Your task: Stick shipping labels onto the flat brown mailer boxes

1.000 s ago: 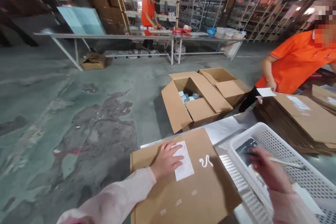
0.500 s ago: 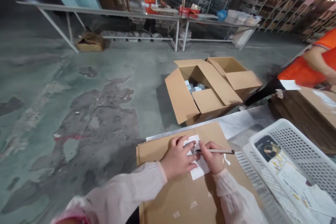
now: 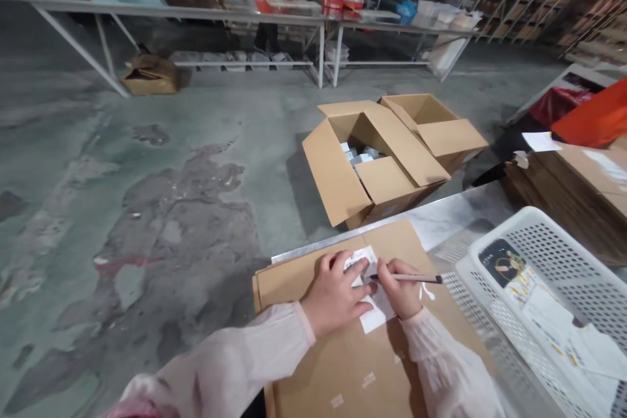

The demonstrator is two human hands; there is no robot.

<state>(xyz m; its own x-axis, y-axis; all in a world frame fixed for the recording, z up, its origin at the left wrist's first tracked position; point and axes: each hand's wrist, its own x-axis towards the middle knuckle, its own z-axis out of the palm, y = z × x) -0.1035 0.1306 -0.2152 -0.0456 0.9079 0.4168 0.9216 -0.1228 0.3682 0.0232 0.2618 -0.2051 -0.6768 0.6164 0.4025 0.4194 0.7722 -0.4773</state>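
A white printed slip (image 3: 373, 321) lies on a flat brown cardboard piece (image 3: 337, 366). Spread over the slip's left side, my left hand (image 3: 336, 294) presses it against the cardboard with fingers apart. My right hand (image 3: 399, 287) pinches a dark pen (image 3: 420, 278), whose tip points left onto the slip between the two hands. Part of the slip is hidden under my fingers. A small white loop of string or paper shows just right of my right hand.
Right of the cardboard stands a white perforated basket (image 3: 543, 235) holding cards and papers. Open cartons (image 3: 337, 173) sit on the floor beyond the metal table (image 3: 441, 212). Stacked cardboard (image 3: 553, 189) is at the right, beside a person in orange (image 3: 597, 117). Another person works at the far table.
The view has shifted slightly, and most surroundings sit a little higher or further left. Both hands keep their places on the slip. The person at the right has moved partly out of view.
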